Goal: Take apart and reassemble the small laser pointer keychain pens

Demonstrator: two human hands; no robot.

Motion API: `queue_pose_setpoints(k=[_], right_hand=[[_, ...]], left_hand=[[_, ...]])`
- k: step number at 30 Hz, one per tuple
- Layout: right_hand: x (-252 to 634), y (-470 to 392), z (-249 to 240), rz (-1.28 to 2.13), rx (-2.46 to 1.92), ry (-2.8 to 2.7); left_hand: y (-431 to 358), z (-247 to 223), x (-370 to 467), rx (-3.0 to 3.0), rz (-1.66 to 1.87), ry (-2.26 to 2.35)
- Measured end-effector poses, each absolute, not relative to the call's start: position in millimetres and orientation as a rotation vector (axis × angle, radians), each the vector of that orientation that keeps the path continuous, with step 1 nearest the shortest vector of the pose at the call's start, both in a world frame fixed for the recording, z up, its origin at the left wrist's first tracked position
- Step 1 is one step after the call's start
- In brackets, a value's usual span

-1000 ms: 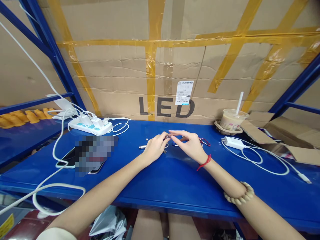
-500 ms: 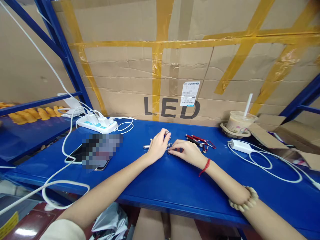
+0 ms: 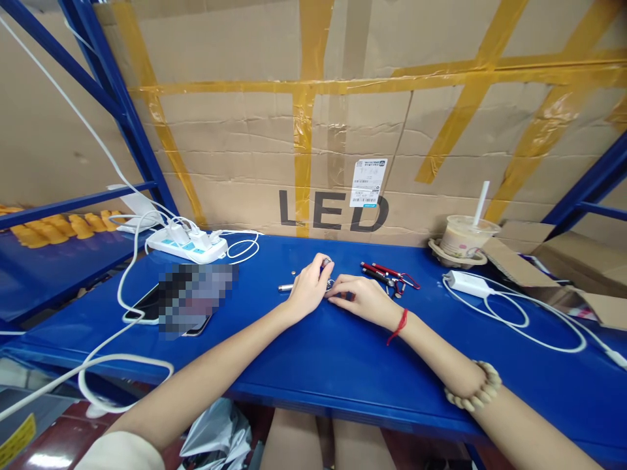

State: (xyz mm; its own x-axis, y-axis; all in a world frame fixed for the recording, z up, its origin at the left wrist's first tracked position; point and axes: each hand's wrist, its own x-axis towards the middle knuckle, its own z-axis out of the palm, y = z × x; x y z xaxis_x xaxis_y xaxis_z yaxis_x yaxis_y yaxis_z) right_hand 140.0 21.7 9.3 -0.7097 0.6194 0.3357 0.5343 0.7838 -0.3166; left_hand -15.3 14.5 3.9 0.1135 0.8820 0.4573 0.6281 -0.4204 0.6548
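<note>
My left hand (image 3: 307, 288) is closed, with the round silver end of a small metal piece (image 3: 326, 262) showing between thumb and forefinger. The rest of that piece is hidden in the fingers. A slim silver tube (image 3: 285, 288) lies on the table and pokes out left of this hand. My right hand (image 3: 361, 295) is closed in a pinch close beside the left one. Its fingertips are at a small metal ring (image 3: 330, 284). Behind the right hand lie several slim red and black tubes (image 3: 386, 269) with clips, like small penlights.
Two phones (image 3: 142, 307), partly blurred, lie left on the blue table (image 3: 294, 359). Behind them sits a white power strip (image 3: 189, 245) with cables. At right are a drink cup (image 3: 465, 236) with a straw, a white charger (image 3: 467, 284) and an open cardboard box (image 3: 568, 261).
My right fingers have closed in slightly toward my left hand around the metal ring. The whole view has shifted a little; the things on the table look unmoved.
</note>
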Motion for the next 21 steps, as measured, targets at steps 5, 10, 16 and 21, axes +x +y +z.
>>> queue_pose_setpoints(k=[5, 10, 16, 21], right_hand=[[141, 21, 10, 0.239, -0.954, -2.542], [142, 21, 12, 0.27, -0.99, -2.553], [146, 24, 16, 0.43, -0.992, -2.594], [150, 30, 14, 0.6, -0.902, -2.596]], left_hand=[[15, 3, -15, 2.055, 1.232, 1.454], [16, 3, -15, 2.078, 1.245, 1.4], [17, 3, -14, 2.107, 1.269, 1.344], [18, 2, -15, 2.077, 1.268, 1.331]])
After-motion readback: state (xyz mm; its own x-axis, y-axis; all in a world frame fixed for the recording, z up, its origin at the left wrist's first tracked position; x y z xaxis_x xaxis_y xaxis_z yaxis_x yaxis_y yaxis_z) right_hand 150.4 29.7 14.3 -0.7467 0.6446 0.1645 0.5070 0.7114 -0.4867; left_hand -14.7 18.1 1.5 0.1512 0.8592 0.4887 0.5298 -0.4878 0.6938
